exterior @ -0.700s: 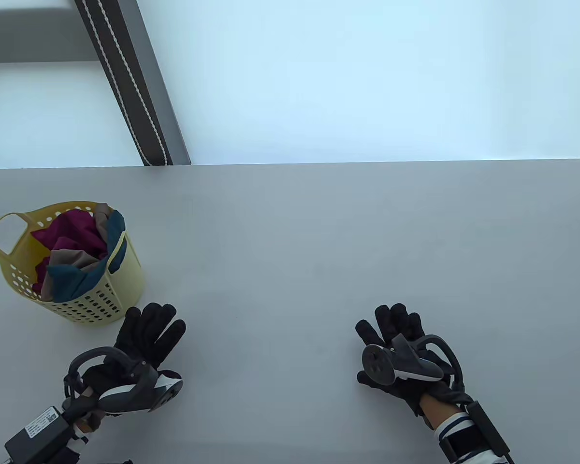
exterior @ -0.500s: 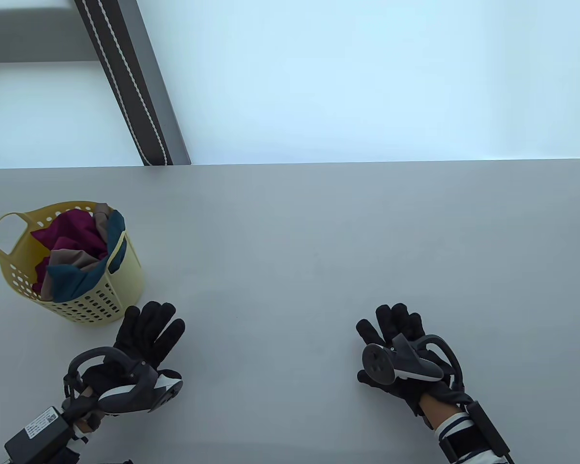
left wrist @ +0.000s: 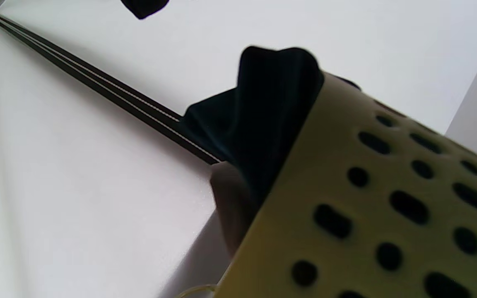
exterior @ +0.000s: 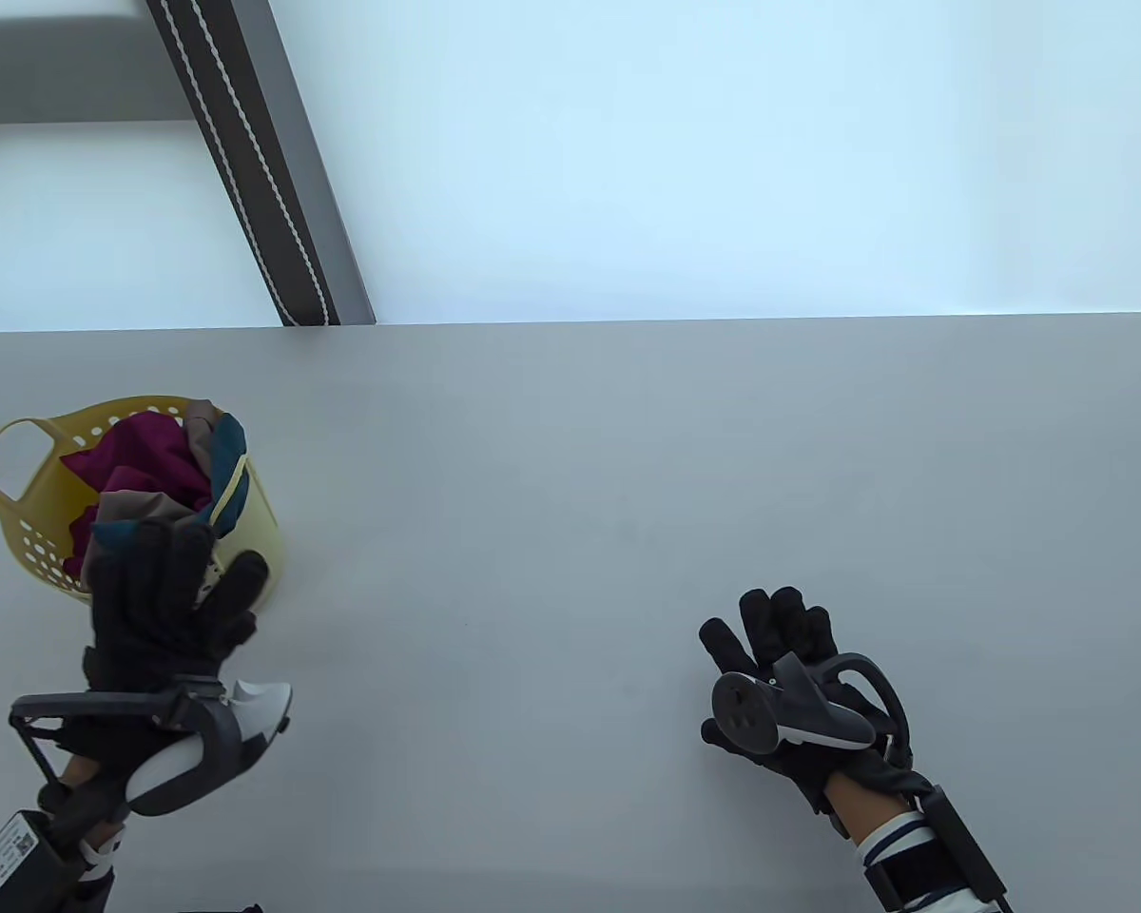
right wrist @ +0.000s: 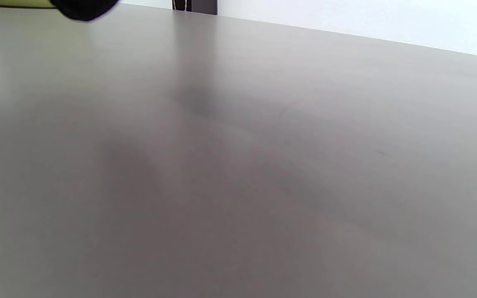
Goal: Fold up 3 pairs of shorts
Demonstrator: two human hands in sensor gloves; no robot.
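The left hand [exterior: 166,594] in its black glove is up over the near side of the yellow plastic basket with holes [exterior: 19,495]. Its fingers are spread and straight, and they hold nothing. From above I cannot tell if they touch the basket or the clothes.

The shorts [exterior: 147,466] are bunched inside the basket, at the left side of the grey bench [exterior: 628,475]. There is a dark pink pair, a tan pair and a teal pair that hangs over the rim.

The right hand [exterior: 780,656] lies low near the front of the bench on the right, well apart from the basket. Its fingers are relaxed and a little spread, with nothing in them.

The left wrist view shows the basket wall [left wrist: 387,198] from very close, with its dark oval holes, and dark cloth [left wrist: 271,111] sticking up over the rim. The table view shows this cloth is teal.

The right wrist view shows only bare bench top [right wrist: 263,165] and a black fingertip [right wrist: 85,8] at the top edge
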